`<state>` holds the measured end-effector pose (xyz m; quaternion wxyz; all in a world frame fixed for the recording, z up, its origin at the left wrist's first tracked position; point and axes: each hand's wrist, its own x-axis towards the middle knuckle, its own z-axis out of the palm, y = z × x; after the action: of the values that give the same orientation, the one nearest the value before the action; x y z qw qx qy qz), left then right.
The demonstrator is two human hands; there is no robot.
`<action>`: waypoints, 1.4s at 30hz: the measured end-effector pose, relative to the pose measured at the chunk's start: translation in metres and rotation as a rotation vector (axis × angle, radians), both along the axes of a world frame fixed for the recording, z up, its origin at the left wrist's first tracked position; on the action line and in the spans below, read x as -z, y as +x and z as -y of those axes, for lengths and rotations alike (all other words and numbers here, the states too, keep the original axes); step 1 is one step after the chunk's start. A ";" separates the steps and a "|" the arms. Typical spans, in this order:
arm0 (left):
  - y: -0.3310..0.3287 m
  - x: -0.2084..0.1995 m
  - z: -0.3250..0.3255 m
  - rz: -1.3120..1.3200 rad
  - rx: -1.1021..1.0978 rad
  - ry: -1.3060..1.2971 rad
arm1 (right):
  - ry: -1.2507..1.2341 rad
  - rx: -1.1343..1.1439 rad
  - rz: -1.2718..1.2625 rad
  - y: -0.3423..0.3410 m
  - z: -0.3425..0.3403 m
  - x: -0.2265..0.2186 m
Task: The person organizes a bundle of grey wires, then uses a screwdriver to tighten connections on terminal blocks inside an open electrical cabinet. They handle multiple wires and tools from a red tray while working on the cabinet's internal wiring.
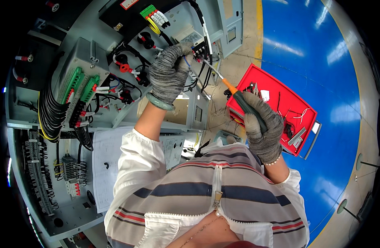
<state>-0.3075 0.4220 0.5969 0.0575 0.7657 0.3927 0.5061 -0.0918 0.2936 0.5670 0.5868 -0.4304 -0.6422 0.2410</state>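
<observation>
Just beyond the striped jacket (181, 189), the gloved right hand (265, 128), angled upward, wraps round the handle of an orange-and-green screwdriver (244, 103), whose shaft slants up-left toward wired terminals (199, 53). Farther out, the gloved left hand (169, 76) arches beside them, fingers curled near a blue wire (186, 61); whether they grip it cannot be told. Beyond, a red tray (261, 77) holds loose parts (288, 130).

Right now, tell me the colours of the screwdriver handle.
The screwdriver handle is dark green with an orange front end: head view.
</observation>
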 end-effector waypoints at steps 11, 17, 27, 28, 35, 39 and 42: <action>-0.001 -0.003 0.013 -0.142 -0.106 0.062 | 0.014 0.062 -0.020 -0.005 0.001 -0.002; -0.002 0.004 0.016 -0.075 -0.109 0.023 | -0.045 0.042 -0.011 -0.006 0.002 -0.002; -0.005 -0.003 0.021 -0.009 0.006 0.104 | -0.014 0.071 -0.095 -0.010 -0.002 0.008; -0.007 -0.005 0.020 -0.060 0.008 0.145 | -0.019 0.067 -0.138 -0.012 -0.002 0.009; -0.005 -0.027 0.010 -0.354 0.002 0.289 | -0.600 -0.409 -0.856 0.007 0.000 0.002; -0.001 -0.038 0.005 -0.426 0.015 0.269 | -0.404 -0.138 -0.444 -0.001 0.000 -0.005; -0.001 -0.042 0.002 -0.451 0.019 0.233 | -0.054 0.031 -0.056 -0.004 -0.005 -0.004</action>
<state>-0.3089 0.4204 0.6393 -0.1156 0.8644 0.3273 0.3638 -0.0963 0.2985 0.5706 0.5965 -0.4490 -0.6121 0.2607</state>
